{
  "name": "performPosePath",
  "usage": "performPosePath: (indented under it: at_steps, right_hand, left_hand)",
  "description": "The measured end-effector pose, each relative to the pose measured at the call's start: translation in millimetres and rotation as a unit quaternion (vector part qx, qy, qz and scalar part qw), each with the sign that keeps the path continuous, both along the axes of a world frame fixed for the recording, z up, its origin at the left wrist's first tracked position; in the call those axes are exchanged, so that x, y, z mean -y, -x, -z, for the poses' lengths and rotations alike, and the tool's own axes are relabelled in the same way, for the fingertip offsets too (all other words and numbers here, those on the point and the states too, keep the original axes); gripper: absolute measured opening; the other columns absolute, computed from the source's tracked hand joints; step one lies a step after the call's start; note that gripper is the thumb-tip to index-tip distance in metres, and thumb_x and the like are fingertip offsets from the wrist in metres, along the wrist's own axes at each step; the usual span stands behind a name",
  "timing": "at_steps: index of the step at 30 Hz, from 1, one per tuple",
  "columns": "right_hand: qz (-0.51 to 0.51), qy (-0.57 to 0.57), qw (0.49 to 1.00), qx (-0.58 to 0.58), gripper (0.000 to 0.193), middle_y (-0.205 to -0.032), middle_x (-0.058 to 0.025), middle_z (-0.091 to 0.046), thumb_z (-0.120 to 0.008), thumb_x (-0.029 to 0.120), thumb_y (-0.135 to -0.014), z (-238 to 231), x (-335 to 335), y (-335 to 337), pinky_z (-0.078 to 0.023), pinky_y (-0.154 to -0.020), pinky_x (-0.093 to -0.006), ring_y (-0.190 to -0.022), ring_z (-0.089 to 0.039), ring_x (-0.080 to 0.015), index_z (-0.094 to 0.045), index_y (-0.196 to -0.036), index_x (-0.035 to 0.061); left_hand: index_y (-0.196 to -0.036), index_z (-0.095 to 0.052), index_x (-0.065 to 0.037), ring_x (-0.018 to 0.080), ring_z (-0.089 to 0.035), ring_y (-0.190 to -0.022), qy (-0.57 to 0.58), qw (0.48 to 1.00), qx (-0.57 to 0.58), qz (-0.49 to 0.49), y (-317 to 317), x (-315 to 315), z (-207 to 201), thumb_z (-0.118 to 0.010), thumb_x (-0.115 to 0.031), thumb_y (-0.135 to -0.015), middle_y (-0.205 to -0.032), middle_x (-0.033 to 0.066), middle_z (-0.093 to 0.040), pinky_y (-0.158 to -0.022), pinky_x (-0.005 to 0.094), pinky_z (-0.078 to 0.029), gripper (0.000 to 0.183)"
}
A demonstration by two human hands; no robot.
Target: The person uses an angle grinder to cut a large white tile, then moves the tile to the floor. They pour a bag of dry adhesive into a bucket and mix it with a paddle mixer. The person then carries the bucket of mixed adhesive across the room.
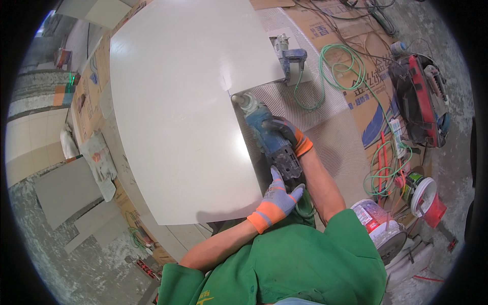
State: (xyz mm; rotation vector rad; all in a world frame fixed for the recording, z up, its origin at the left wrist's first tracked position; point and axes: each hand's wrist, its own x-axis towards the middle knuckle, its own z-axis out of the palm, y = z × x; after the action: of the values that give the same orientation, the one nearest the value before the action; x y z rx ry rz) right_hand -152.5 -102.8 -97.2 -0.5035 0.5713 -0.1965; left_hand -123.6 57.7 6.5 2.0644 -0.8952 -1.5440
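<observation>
A blue angle grinder point(272, 137) lies across the tile's cut-out edge, its metal head point(247, 103) at the inner corner of the notch. The small bit at its tip meets the edge there; exact contact is hard to make out. My right hand point(287, 133), in a dark and orange glove, is wrapped round the grinder's body. Around its rear end closes my left hand point(278, 199), in a grey and orange glove, with one finger along the casing. Beneath them stretches the large pale tile point(183, 117), its right side cut to an L shape.
A second blue power tool point(292, 55) rests beyond the notch. Green cable point(325, 76) coils over printed cardboard point(356, 101). To the right are a black and red tool bag point(419, 101), a power strip point(396, 133) and white buckets point(376, 223). Tile pieces point(66, 190) lie at left.
</observation>
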Motion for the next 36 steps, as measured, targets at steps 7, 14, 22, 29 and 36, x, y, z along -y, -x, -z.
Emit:
performPosePath:
  at_steps: [7, 14, 22, 29, 36]
  right_hand:
    - [-0.003, -0.008, 1.0, 0.001, 0.029, -0.083, -0.0036, -0.059, -0.062, 0.022, -0.079, -6.7, 1.2, 0.9, -0.049, -0.067, -0.0249, -0.072, -0.057, -0.0124, -0.057, -0.099, 0.0025]
    - [0.008, 0.027, 1.0, 0.001, 0.028, -0.086, -0.0039, -0.06, -0.061, 0.022, -0.081, 4.3, 0.6, 0.8, -0.048, -0.069, -0.0235, -0.075, -0.057, -0.0107, -0.059, -0.101, 0.0023]
    - [0.012, 0.043, 0.999, 0.006, 0.027, -0.085, -0.0031, -0.06, -0.06, 0.021, -0.082, 1.5, 1.0, 1.6, -0.047, -0.071, -0.0229, -0.077, -0.057, -0.0102, -0.059, -0.101, 0.0019]
    - [0.007, 0.009, 1.0, 0.025, 0.027, -0.083, -0.0039, -0.06, -0.059, 0.023, -0.082, 2.8, -0.9, 0.2, -0.048, -0.068, -0.0233, -0.073, -0.057, -0.0112, -0.059, -0.098, 0.0017]
    - [0.016, 0.041, 0.999, 0.006, 0.029, -0.081, -0.0071, -0.06, -0.057, 0.024, -0.081, 3.5, -2.0, -0.8, -0.051, -0.063, -0.026, -0.069, -0.06, -0.0144, -0.056, -0.098, 0.0003]
  left_hand:
    - [-0.133, -0.003, 0.014, 0.0376, -0.036, -0.123, -0.002, 1.0, -0.016, -0.003, -0.8, 0.5, -0.7, -0.065, -0.036, -0.075, -0.129, 0.0329, -0.034, -0.099, 0.0333, -0.032, 0.098]
    - [-0.133, -0.003, 0.014, 0.038, -0.037, -0.122, -0.013, 1.0, -0.007, 0.005, 0.1, -0.2, -1.4, -0.065, -0.036, -0.075, -0.128, 0.0331, -0.035, -0.099, 0.0336, -0.033, 0.098]
    - [-0.133, -0.002, 0.014, 0.0375, -0.038, -0.121, -0.005, 1.0, -0.027, -0.01, -1.7, 1.2, -3.6, -0.066, -0.034, -0.075, -0.127, 0.033, -0.036, -0.098, 0.0333, -0.033, 0.099]
    - [-0.133, -0.003, 0.014, 0.0367, -0.039, -0.12, -0.01, 1.0, -0.015, -0.005, -1.0, 0.4, -2.7, -0.066, -0.033, -0.075, -0.127, 0.0322, -0.037, -0.098, 0.0331, -0.034, 0.098]
    - [-0.133, -0.003, 0.014, 0.0362, -0.04, -0.12, 0.03, 0.999, -0.027, -0.013, -0.5, -3.6, 4.9, -0.066, -0.033, -0.075, -0.127, 0.0316, -0.037, -0.097, 0.033, -0.034, 0.098]
